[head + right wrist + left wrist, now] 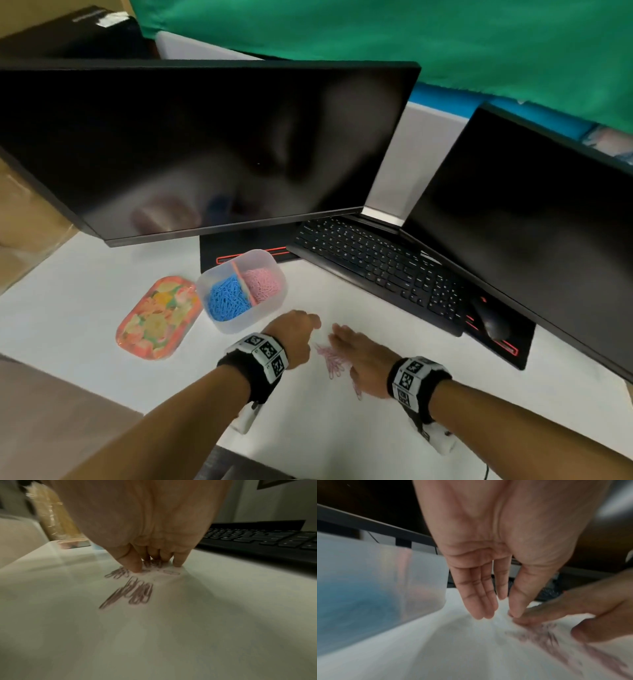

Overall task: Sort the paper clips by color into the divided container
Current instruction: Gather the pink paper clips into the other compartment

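A clear divided container stands on the white desk, with blue clips in its left compartment and pink clips in its right one. Loose pink paper clips lie on the desk in front of it, blurred in the right wrist view. My left hand hovers just left of them, its fingers straight and holding nothing. My right hand lies over the pile from the right; its fingertips touch the desk among the clips.
A floral lid lies left of the container. A black keyboard and a mouse sit to the right, under two dark monitors. The desk's front edge is close under my forearms.
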